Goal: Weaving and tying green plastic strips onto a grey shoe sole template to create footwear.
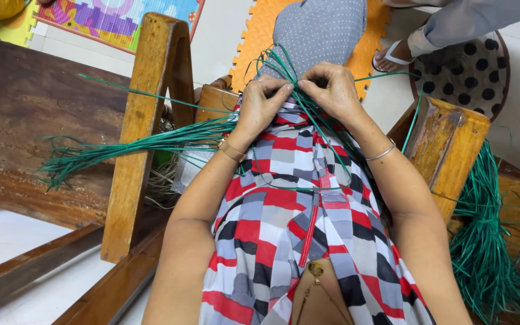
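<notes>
The person wears a red, grey, black and white checked dress (284, 210), a gold watch (231, 150) and a silver bangle (381, 153).

1. our left hand (260, 105) and right hand (332, 90) meet fingertip to fingertip above our lap, pinching the strands (296, 90) between them.
2. a bundle of strands (121, 147) runs left from our hands, past the left armrest (145, 120), over the wooden bench (37, 120).
3. another heap of strands (482, 241) lies right of the right armrest (446, 144).
4. ahead, a foam mat (254, 36) lies on the floor; another person's foot (392, 57) stands beside its right edge.
</notes>
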